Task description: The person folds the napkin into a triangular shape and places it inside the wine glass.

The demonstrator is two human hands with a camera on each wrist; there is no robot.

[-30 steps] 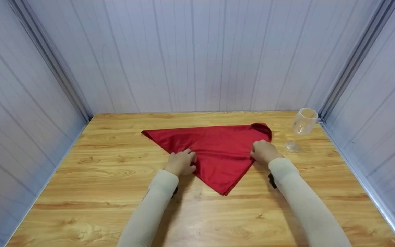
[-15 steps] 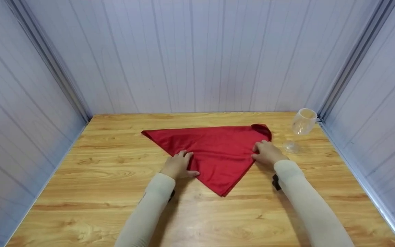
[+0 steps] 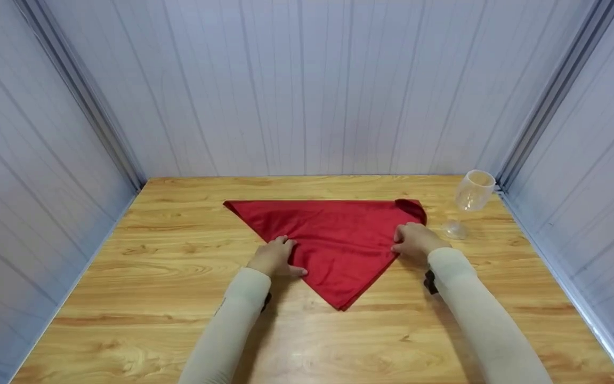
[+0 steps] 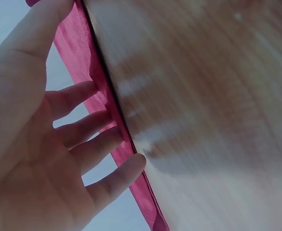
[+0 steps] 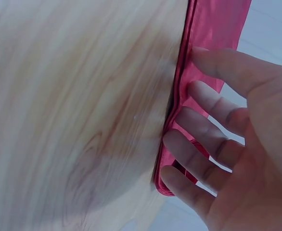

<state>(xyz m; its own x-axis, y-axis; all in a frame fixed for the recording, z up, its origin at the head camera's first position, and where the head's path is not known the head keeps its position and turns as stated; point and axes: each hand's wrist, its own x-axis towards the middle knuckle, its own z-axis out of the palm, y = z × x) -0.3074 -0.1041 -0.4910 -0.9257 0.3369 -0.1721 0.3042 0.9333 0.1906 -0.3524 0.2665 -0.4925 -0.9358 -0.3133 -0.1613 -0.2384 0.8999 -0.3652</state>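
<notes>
A red satin-like cloth (image 3: 333,234), folded into a triangle, lies on the table with its point toward me. My left hand (image 3: 276,258) rests at its left slanting edge, thumb spread away from the fingers. In the left wrist view that hand's fingertips (image 4: 137,163) lie along the edge of the cloth (image 4: 78,43). On the opposite slanting edge is my right hand (image 3: 413,240), close to the curled-over right corner. The right wrist view shows its fingers loosely bent and spaced apart, their tips (image 5: 172,137) touching the layered border of the cloth (image 5: 218,29).
A clear stemmed glass (image 3: 475,191) stands on the right side of the wooden table (image 3: 168,282), just beyond my right hand. White panel walls (image 3: 307,90) enclose the table at the back and both sides.
My left thumb has spread away from the fingers, and the right fingers have loosened at the cloth's edge. The cloth's near point has shifted slightly left and toward me.
</notes>
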